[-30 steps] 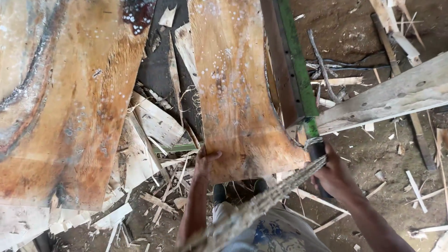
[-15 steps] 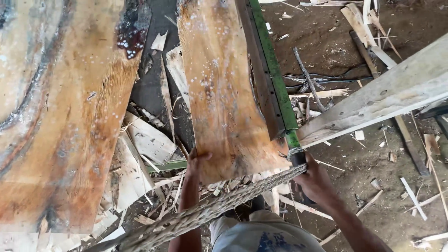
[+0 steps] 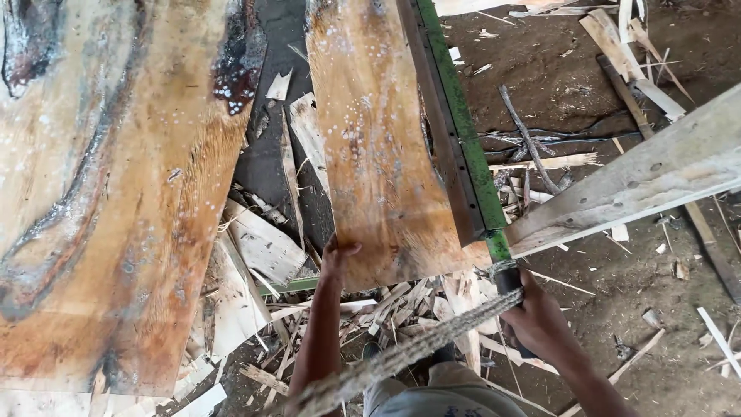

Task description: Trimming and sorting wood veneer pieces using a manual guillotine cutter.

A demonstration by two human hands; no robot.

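Note:
A narrow orange-brown wooden plank (image 3: 378,154) runs from the top of the view down to the middle. My left hand (image 3: 336,256) grips its near left corner. Along the plank's right edge lies a long tool with a green blade (image 3: 461,131) and a dark handle. My right hand (image 3: 532,318) is closed around that handle just past the plank's end. A thick frayed rope (image 3: 409,355) stretches from my right hand down toward the bottom left.
A wide slab of stained wood (image 3: 100,193) fills the left side. A pale beam (image 3: 641,181) slants across the right. Offcuts and splinters (image 3: 262,247) litter the ground between the boards, with sticks and scraps (image 3: 633,46) on bare earth at right.
The view has shifted so the plank, both hands and the rope sit further right. My left hand has slid up onto the plank's corner. The right hand stays on the handle.

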